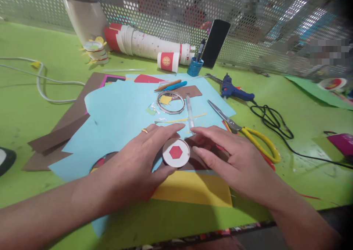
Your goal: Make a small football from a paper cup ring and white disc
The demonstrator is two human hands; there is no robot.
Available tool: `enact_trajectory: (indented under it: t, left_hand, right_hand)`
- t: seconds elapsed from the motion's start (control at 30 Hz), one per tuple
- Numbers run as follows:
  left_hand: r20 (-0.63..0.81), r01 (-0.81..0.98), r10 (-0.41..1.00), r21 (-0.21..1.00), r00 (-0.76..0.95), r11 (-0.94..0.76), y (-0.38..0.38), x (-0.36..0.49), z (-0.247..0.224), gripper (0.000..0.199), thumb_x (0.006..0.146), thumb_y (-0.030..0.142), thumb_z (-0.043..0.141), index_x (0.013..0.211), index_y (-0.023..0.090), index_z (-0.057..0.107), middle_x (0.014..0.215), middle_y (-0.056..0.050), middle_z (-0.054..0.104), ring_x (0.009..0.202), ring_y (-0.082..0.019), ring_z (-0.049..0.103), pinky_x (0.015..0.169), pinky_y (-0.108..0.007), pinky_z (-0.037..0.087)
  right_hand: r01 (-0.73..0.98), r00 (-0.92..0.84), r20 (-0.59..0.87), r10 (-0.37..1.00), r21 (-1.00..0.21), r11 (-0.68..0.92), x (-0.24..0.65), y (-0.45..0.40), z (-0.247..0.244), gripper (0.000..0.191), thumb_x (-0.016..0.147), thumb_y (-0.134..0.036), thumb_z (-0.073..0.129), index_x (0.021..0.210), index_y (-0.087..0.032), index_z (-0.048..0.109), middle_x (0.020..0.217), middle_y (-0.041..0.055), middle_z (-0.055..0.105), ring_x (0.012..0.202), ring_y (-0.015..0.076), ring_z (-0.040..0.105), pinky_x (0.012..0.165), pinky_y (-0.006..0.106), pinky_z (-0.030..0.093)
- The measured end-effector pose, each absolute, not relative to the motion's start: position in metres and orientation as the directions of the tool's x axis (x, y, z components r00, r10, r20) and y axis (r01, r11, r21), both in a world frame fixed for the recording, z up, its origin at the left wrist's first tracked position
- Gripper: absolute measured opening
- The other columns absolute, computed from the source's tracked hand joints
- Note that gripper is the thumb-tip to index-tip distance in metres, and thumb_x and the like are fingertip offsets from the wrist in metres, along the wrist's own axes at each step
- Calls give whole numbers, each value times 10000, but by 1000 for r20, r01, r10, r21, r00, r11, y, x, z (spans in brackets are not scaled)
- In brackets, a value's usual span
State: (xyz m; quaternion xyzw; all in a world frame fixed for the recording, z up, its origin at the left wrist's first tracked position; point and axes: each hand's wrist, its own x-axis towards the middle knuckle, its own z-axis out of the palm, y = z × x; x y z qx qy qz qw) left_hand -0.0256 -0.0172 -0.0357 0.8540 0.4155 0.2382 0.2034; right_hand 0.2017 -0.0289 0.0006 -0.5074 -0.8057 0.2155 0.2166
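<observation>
A round white piece (182, 157) with a red hexagon in its middle sits between my hands, above the blue and yellow paper. Around its left side curve the thumb and fingers of my left hand (138, 158), which wears a ring. My right hand (230, 158) is at the piece's right side, its thumb and forefinger apart and their tips close to the rim. Whether those tips touch the rim is hard to tell. Beneath both hands lie light blue sheets (110, 110) and a yellow sheet (193, 187).
Scissors (259, 139) with yellow handles and a blue glue gun (234, 90) with a black cord lie right. Behind are a ring (171, 112), a paper cup (167, 61), a long stack of cups (149, 44), a blue pen pot (195, 67) and a phone (216, 42).
</observation>
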Motion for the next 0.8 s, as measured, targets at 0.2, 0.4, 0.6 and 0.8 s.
enact_trajectory:
  t: [0.2,0.4,0.6,0.8]
  left_hand:
    - [245,610,805,545,540,-575,-17,-26,-31,644,892,264,609,1463,272,314,1242,-57,646,1145,-251,607,978,-398,492]
    - [354,516,742,549,569,-657,-18,-24,-28,591,911,265,610,1433,251,334,1245,-55,646,1127,-210,614,967,-342,498]
    - [377,474,722,565,580,-675,-21,-24,-24,560,943,265,580,1441,263,323,1278,-53,636,1109,-185,629,960,-318,510]
    - [367,474,730,577,576,-665,-19,-24,-27,563,929,298,601,1429,244,349,1252,-78,644,1111,-222,631,955,-366,524]
  right_hand:
    - [537,-324,-24,946,-828,163,196,-31,-4,415,960,-307,565,1363,-215,532,1065,61,694,928,188,679,810,353,576]
    - [342,-313,-151,938,-939,-37,189,-29,-3,471,946,-325,603,1394,-239,484,974,26,643,798,137,648,706,284,578]
    - [261,-313,-171,934,-961,-88,183,-25,-4,476,912,-277,643,1362,-224,498,915,1,595,727,102,588,641,232,532]
    - [297,-336,-184,924,-951,-82,182,-26,-4,464,895,-254,630,1342,-208,511,951,29,615,828,156,629,717,307,549]
